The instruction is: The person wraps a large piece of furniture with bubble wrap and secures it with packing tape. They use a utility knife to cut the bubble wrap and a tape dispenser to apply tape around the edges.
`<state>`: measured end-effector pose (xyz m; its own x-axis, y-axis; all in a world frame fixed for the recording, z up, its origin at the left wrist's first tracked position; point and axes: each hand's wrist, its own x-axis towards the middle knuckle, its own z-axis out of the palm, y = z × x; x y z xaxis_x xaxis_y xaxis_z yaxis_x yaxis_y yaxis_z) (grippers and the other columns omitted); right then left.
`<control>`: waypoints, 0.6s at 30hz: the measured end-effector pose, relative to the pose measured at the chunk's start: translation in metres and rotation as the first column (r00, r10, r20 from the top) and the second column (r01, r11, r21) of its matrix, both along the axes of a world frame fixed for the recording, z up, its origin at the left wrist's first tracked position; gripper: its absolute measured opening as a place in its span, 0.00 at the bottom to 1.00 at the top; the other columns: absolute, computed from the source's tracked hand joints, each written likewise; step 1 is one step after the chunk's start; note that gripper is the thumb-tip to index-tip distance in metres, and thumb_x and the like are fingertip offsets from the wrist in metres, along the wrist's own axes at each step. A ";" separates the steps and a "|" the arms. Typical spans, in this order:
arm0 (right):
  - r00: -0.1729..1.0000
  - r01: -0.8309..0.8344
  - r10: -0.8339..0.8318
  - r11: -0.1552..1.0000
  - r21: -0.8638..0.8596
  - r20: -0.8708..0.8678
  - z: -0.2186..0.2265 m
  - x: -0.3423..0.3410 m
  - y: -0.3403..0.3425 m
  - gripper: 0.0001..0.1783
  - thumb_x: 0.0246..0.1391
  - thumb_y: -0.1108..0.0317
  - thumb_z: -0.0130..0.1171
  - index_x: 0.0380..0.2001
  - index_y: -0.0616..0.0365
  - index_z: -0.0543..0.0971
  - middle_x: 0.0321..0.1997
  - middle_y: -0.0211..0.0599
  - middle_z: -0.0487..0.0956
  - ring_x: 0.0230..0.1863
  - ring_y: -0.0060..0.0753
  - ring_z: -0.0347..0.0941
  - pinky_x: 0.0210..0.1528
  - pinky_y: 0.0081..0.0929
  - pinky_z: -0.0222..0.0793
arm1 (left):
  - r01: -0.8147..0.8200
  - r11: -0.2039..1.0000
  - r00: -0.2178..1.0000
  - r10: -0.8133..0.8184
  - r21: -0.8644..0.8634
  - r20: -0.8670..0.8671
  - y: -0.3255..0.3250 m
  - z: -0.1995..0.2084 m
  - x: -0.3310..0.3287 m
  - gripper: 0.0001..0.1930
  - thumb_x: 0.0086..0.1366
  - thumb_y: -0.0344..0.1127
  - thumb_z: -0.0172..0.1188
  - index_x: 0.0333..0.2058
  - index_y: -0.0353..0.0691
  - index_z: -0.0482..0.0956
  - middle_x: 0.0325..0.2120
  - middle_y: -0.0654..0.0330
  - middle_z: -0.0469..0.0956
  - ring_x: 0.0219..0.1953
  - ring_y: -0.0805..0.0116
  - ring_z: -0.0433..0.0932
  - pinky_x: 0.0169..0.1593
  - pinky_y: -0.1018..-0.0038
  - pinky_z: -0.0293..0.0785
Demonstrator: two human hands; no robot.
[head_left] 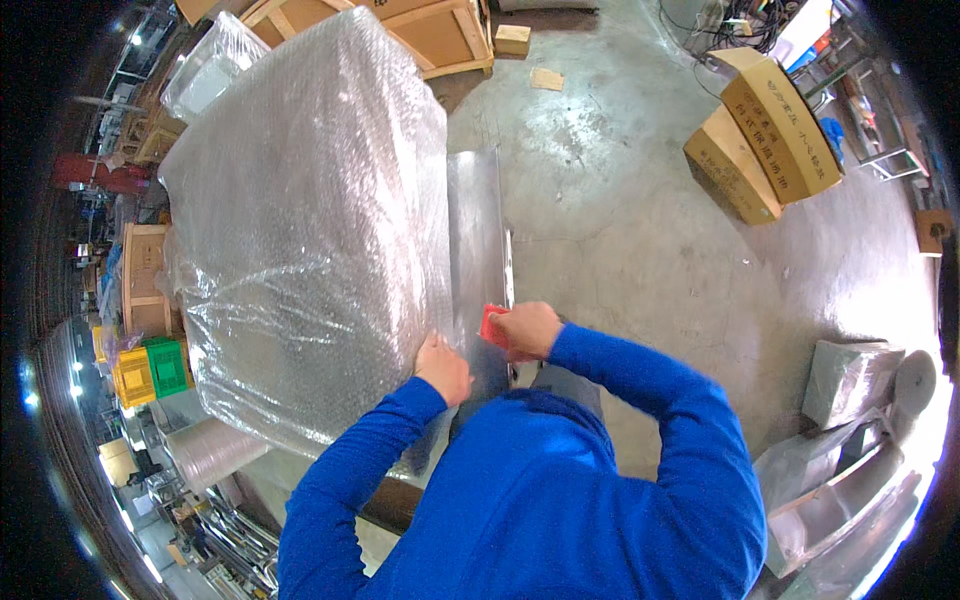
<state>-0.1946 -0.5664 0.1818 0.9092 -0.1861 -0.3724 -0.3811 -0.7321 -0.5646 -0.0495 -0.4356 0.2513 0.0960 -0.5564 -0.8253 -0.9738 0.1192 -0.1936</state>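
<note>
A large boxy load wrapped in clear bubble wrap [310, 220] fills the left and middle of the view. At its near right edge my left hand [443, 370] has its fingers curled on the wrap, gripping it. My right hand [528, 331] is closed around a small flat red object [493, 325], whose kind I cannot make out; part of it is hidden by the fingers. That hand is just right of the load, over a smooth grey metal-looking strip [477, 220] that runs along the load's side.
An opened cardboard box [745, 150] lies on the concrete floor [620, 250] at the far right. Wooden crates [430, 35] stand behind the load. At left are yellow and green plastic crates [168, 367] and a bubble wrap roll [215, 452]. Wrapped goods [850, 385] sit at right.
</note>
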 end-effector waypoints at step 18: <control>0.762 -0.020 -0.082 0.988 0.150 0.642 0.119 -0.046 -0.084 0.53 0.31 0.60 0.74 0.68 0.34 0.68 0.33 0.40 0.76 0.30 0.47 0.75 0.33 0.41 0.76 | -0.973 -0.011 -0.225 0.265 0.230 -0.937 -0.063 0.091 0.023 0.09 0.70 0.35 0.60 0.37 0.35 0.83 0.28 0.63 0.82 0.29 0.79 0.78 0.34 0.77 0.75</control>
